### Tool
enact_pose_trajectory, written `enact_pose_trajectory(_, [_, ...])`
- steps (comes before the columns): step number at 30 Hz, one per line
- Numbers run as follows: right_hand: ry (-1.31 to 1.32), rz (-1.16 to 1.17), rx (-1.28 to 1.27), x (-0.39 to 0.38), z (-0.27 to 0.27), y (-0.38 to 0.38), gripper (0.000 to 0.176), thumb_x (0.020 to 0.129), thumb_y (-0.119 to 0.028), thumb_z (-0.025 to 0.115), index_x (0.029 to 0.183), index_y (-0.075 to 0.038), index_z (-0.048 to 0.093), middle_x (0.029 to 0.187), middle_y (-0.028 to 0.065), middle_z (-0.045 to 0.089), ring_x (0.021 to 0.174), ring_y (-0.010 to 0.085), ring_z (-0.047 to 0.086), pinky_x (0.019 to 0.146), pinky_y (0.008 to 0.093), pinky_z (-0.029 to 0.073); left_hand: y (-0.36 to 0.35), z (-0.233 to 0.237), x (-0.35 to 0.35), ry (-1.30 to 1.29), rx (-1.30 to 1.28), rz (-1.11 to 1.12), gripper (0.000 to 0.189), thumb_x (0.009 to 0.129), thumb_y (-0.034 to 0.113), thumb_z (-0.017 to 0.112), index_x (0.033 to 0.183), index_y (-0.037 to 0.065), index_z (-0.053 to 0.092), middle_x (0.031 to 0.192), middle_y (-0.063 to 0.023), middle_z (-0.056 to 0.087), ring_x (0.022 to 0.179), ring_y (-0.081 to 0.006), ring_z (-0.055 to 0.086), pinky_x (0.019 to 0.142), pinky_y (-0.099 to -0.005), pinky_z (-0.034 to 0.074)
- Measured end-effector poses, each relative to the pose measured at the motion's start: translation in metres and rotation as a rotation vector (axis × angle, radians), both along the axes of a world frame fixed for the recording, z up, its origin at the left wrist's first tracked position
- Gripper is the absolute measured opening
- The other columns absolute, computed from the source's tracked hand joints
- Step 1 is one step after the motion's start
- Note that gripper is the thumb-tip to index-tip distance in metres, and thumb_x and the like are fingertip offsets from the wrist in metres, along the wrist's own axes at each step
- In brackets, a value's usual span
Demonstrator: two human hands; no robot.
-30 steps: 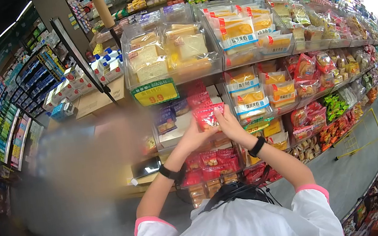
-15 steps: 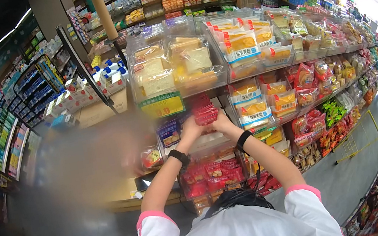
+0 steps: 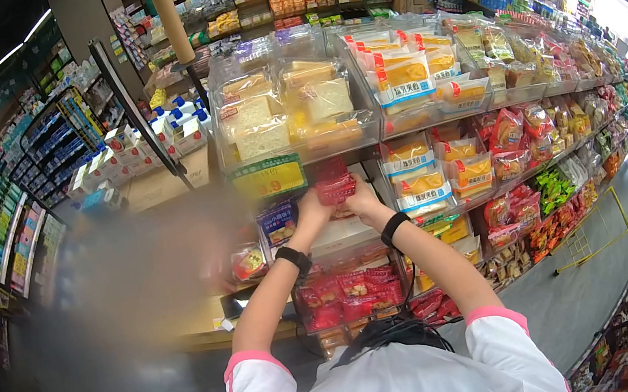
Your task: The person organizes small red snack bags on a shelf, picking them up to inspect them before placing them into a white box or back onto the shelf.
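Observation:
Both my hands reach into the middle shelf and close around red snack packets [image 3: 336, 187], which look stacked together. My left hand [image 3: 313, 209] grips their left side, beside purple-blue packets [image 3: 279, 221]. On their right side is my right hand [image 3: 364, 199], fingers curled around the edge. The fingertips are partly hidden behind the packets. Just above, a yellow and green price sign [image 3: 268, 178] hangs from the upper bin of bagged sliced bread [image 3: 260, 126]. Below my wrists, a clear bin holds more red packets [image 3: 352, 292].
To the right, shelves carry yellow-wrapped bread packs [image 3: 420, 183] and red bags [image 3: 507, 127]. White cartons with blue-capped bottles [image 3: 184, 126] stand at the back left. A yellow wire frame [image 3: 595, 233] is on the aisle floor. A blurred patch covers the left.
The red packets and both hands have shifted slightly left. My forearms have moved a little left as well, and the hold stays much the same.

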State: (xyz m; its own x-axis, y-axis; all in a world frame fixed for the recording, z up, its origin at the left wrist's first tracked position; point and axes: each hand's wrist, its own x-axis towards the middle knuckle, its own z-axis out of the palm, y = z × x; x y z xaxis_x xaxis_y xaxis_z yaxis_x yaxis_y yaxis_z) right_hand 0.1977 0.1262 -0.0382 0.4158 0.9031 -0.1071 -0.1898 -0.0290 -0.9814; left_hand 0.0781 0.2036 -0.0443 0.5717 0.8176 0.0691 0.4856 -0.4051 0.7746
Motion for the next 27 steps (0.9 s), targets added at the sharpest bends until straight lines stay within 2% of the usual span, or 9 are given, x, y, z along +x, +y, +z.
enact_pose_trajectory(3, [-0.163,0.02,-0.023,0.007,-0.023,0.008,0.08,0.069,0.011,0.066,0.135,-0.003,0.024,0.109,0.0149,0.056,0.076,0.0246,0.065,0.059,0.0349,0.057,-0.003,0.004,0.002,0.042,0.079,0.007,0.04,0.069,0.031,0.072,0.101,0.008,0.065,0.097,-0.0214,0.066,0.095,-0.0374,0.062,0.078,-0.0408,0.05])
enact_pose_trajectory(6, [-0.243,0.05,-0.028,0.013,-0.034,0.015,0.088,0.069,0.007,0.069,0.138,-0.004,0.017,0.111,0.0151,0.055,0.078,0.0244,0.065,0.062,0.034,0.057,-0.018,0.052,-0.005,0.234,0.044,-0.187,0.043,0.072,0.039,0.068,0.104,0.01,0.064,0.101,-0.019,0.066,0.097,-0.0373,0.061,0.078,-0.0412,0.049])
enact_pose_trajectory(10, [-0.227,-0.04,-0.264,-0.002,0.002,-0.002,0.107,0.065,-0.004,0.077,0.143,-0.002,0.004,0.114,0.0177,0.054,0.084,0.0224,0.064,0.064,0.0319,0.056,-0.024,0.06,-0.003,0.184,-0.074,-0.109,0.048,0.06,0.024,0.081,0.098,-0.002,0.064,0.096,-0.0194,0.067,0.09,-0.0304,0.065,0.079,-0.036,0.05])
enact_pose_trajectory(13, [-0.382,-0.128,-0.324,0.001,-0.018,0.003,0.112,0.051,-0.027,0.088,0.134,0.002,0.019,0.122,0.0266,0.049,0.114,0.0349,0.052,0.095,0.0387,0.044,-0.029,0.061,-0.009,0.183,-0.036,-0.099,0.049,0.062,0.026,0.08,0.099,-0.002,0.064,0.097,-0.0195,0.067,0.091,-0.0305,0.065,0.079,-0.036,0.05])
enact_pose_trajectory(19, [-0.358,-0.131,-0.289,-0.003,-0.014,-0.015,0.131,0.05,-0.037,0.088,0.143,-0.001,0.003,0.132,0.033,0.034,0.124,0.0397,0.039,0.101,0.0383,0.038,-0.034,0.053,-0.028,0.245,0.021,-0.113,0.063,0.066,0.033,0.078,0.113,-0.003,0.058,0.109,-0.0214,0.063,0.099,-0.0312,0.062,0.084,-0.0352,0.049])
enact_pose_trajectory(20, [-0.514,-0.149,-0.274,-0.007,-0.011,-0.024,0.111,0.061,-0.036,0.082,0.142,-0.001,0.014,0.132,0.0301,0.036,0.123,0.0388,0.041,0.099,0.0393,0.039,-0.038,0.057,-0.035,0.264,0.018,-0.119,0.066,0.066,0.034,0.078,0.116,-0.003,0.056,0.111,-0.0215,0.061,0.101,-0.0317,0.061,0.085,-0.0355,0.049])
enact_pose_trajectory(23, [-0.786,-0.032,-0.075,-0.015,0.015,-0.067,0.084,0.072,-0.029,0.075,0.136,0.0,0.028,0.135,0.0275,0.035,0.123,0.0367,0.042,0.098,0.0389,0.039,-0.049,0.049,-0.062,0.19,-0.028,-0.184,0.062,0.073,0.029,0.075,0.122,-0.002,0.052,0.112,-0.0178,0.061,0.096,-0.0272,0.063,0.083,-0.0336,0.05])
enact_pose_trajectory(24, [-0.862,-0.038,0.077,-0.018,0.02,-0.086,0.05,0.082,-0.021,0.066,0.122,0.0,0.047,0.125,0.0227,0.05,0.114,0.0335,0.052,0.092,0.0387,0.043,-0.059,0.051,-0.075,0.13,-0.117,-0.218,0.058,0.076,0.027,0.073,0.122,-0.001,0.052,0.111,-0.0166,0.061,0.095,-0.025,0.064,0.082,-0.0325,0.05])
enact_pose_trajectory(27, [-0.482,0.378,-0.079,-0.021,0.049,-0.136,0.033,0.084,-0.017,0.064,0.111,-0.001,0.056,0.106,0.0199,0.062,0.1,0.0318,0.06,0.086,0.0382,0.047,-0.091,0.061,-0.111,0.017,-0.419,-0.417,0.04,0.086,0.019,0.065,0.12,0.0,0.053,0.104,-0.0114,0.063,0.089,-0.0151,0.064,0.075,-0.0268,0.051])
